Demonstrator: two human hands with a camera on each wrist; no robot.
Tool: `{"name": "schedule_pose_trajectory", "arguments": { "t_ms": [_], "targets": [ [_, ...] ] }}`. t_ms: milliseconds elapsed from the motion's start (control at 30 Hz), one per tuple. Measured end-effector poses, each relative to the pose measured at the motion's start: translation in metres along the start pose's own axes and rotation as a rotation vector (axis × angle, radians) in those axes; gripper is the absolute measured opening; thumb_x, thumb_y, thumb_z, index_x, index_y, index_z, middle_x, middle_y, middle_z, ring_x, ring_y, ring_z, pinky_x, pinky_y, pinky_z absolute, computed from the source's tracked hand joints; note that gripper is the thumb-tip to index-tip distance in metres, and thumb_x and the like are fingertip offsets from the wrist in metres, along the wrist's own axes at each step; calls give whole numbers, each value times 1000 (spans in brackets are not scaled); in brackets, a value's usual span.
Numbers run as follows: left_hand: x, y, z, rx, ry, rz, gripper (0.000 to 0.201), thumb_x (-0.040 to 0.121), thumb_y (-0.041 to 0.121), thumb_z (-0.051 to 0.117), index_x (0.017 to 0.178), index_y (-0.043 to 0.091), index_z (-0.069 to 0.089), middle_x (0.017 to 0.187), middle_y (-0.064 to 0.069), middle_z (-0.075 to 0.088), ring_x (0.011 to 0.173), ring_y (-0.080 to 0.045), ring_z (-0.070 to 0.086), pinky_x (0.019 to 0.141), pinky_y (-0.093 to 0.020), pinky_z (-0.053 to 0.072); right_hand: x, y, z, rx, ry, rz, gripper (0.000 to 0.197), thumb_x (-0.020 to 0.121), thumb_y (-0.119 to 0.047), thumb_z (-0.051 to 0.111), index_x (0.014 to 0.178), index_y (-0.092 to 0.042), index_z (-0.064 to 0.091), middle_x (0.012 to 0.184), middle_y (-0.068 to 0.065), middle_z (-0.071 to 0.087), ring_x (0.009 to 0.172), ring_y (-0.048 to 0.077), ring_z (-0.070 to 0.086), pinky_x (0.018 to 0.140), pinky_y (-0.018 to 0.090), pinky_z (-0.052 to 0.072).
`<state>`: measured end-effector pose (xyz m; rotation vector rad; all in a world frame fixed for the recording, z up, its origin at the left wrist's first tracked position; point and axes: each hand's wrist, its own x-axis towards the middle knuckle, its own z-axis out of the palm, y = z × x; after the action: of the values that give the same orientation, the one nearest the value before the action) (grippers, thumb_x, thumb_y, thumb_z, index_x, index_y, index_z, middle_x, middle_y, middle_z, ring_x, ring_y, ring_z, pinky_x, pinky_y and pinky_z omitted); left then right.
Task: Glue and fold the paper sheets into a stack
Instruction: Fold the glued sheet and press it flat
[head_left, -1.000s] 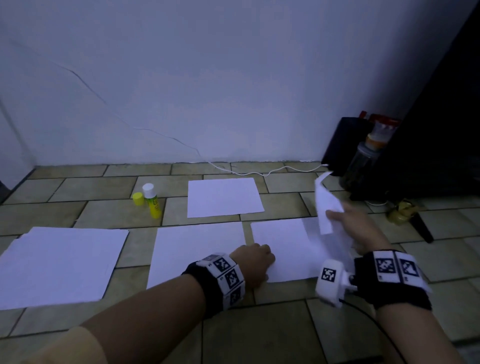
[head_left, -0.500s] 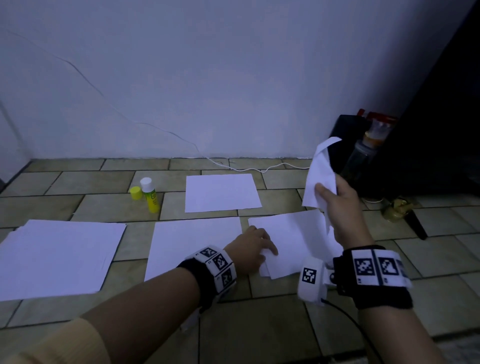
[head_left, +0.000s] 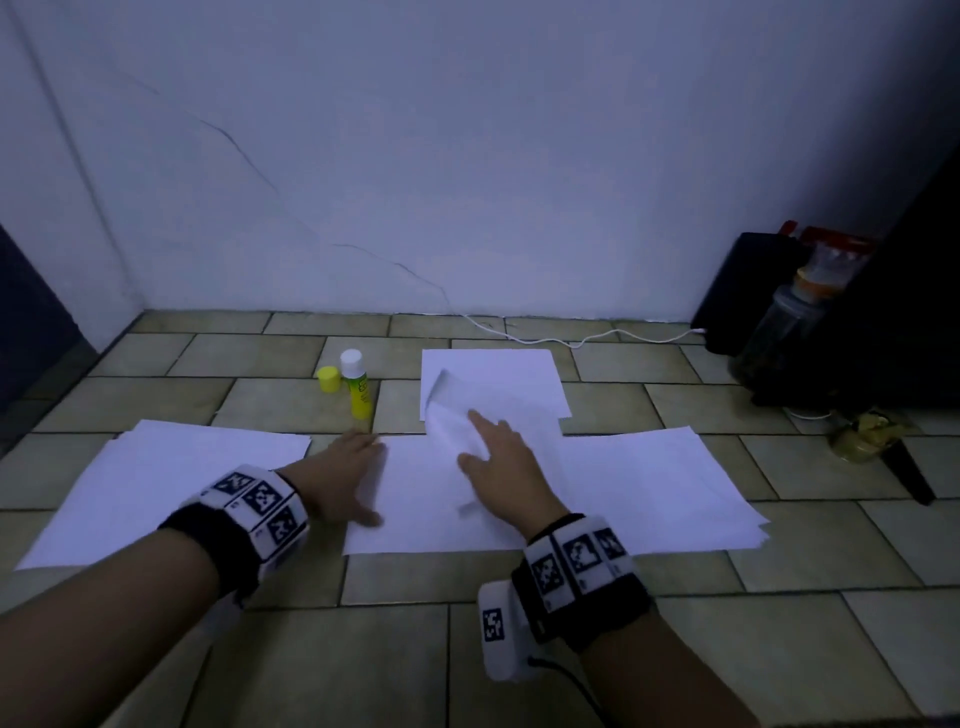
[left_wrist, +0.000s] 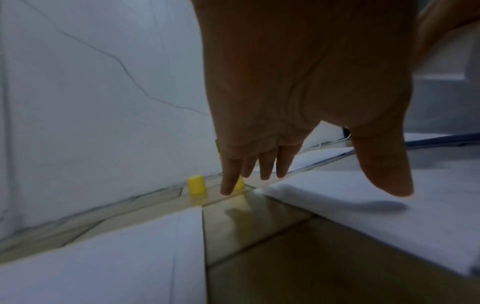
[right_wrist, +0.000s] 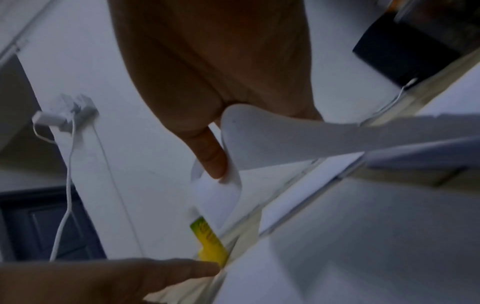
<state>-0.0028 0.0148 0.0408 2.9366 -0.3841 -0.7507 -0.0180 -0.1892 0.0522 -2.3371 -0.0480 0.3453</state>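
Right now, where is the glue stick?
In the head view, the glue stick stands upright on the floor tiles, left of the far paper sheet, with its yellow cap beside it.

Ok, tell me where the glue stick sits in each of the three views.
Head: glue stick stands upright on the floor tiles, left of the far paper sheet, beyond the left hand.
Left wrist: mostly hidden behind the fingers; a yellow sliver shows.
Right wrist: its yellow-green body shows low, centre.
Shared landmark: the loose yellow cap beside it, unseen from the right wrist.
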Motion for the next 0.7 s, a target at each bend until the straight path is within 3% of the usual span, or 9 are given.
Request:
{"name": "schedule_pose_trajectory", "arguments": {
  "t_ms": [67, 167, 700],
  "targets": [
    [-3, -1, 9, 11, -48, -5, 99, 88, 45, 63, 153, 5, 0, 161, -8, -6, 149, -21, -2, 119, -33, 10, 8, -7, 20, -76, -58, 87, 57, 99, -28, 39, 151, -34, 16, 160, 9, 2, 147, 30, -2, 115, 54, 8],
    [-4, -1, 15, 14, -33, -5, 100, 88, 47, 62, 153, 7, -2, 162, -7, -7, 148, -20, 3, 118, -32, 15, 13, -15, 41, -98, -90, 160, 56, 99, -29, 37, 150, -37, 16, 160, 9, -2, 146, 35, -8, 112, 59, 8],
    [0, -9, 22, 20, 17, 29, 103, 84, 54, 64, 154, 12, 1, 161, -4, 6, 145, -22, 16, 116, -35, 24, 7, -26, 65, -148, -125, 250, 56, 100, -32, 36, 151, -36, 12, 160, 12, -8, 145, 38, -12, 112, 63, 1]
  ]
}}
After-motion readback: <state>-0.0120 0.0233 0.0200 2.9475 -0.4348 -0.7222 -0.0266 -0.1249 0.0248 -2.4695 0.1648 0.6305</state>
